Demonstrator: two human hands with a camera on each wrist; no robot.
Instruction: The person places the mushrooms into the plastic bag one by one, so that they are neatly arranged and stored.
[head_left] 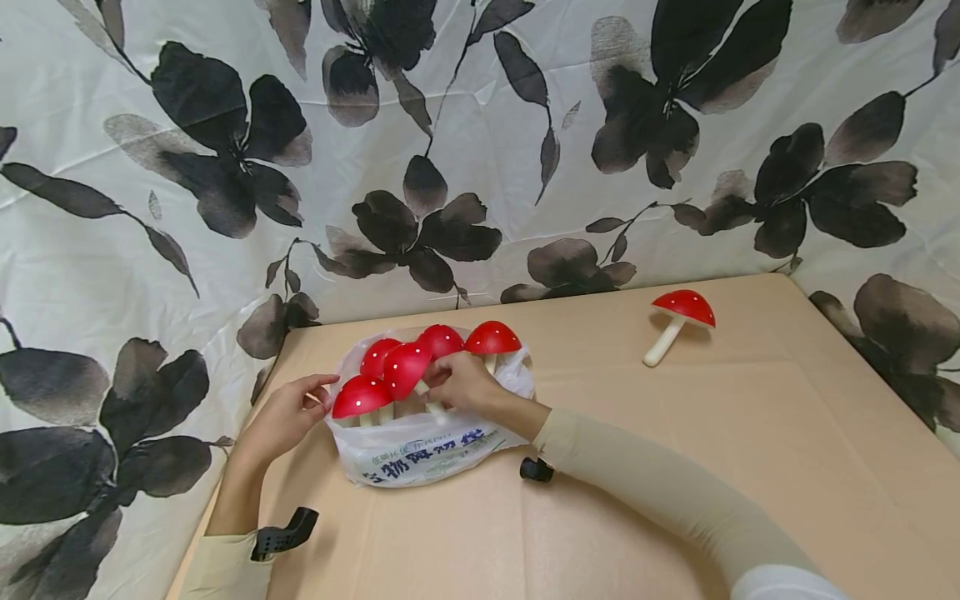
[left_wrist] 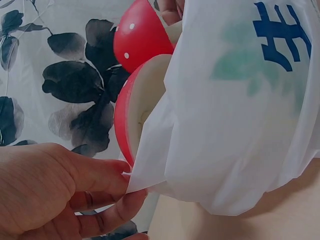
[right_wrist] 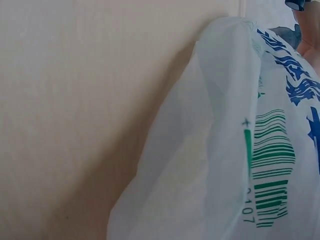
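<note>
A white plastic bag (head_left: 420,458) with blue and green print sits on the table, its mouth spread around several red toy mushrooms with white dots. My left hand (head_left: 288,417) is at the bag's left side; in the left wrist view its thumb and fingers pinch the bag's edge (left_wrist: 142,182) beside a mushroom cap (left_wrist: 122,120). Reaching into the bag's mouth, my right hand (head_left: 461,383) grips the pale stem of a tilted toy mushroom (head_left: 405,369). The right wrist view shows only the bag's printed side (right_wrist: 225,140), with the right hand out of sight.
Another red toy mushroom (head_left: 682,308) lies on the tan table (head_left: 637,450) at the back right. A white cloth with dark flowers (head_left: 525,167) hangs behind the table and along its sides. Black wrist devices (head_left: 285,533) are on both arms.
</note>
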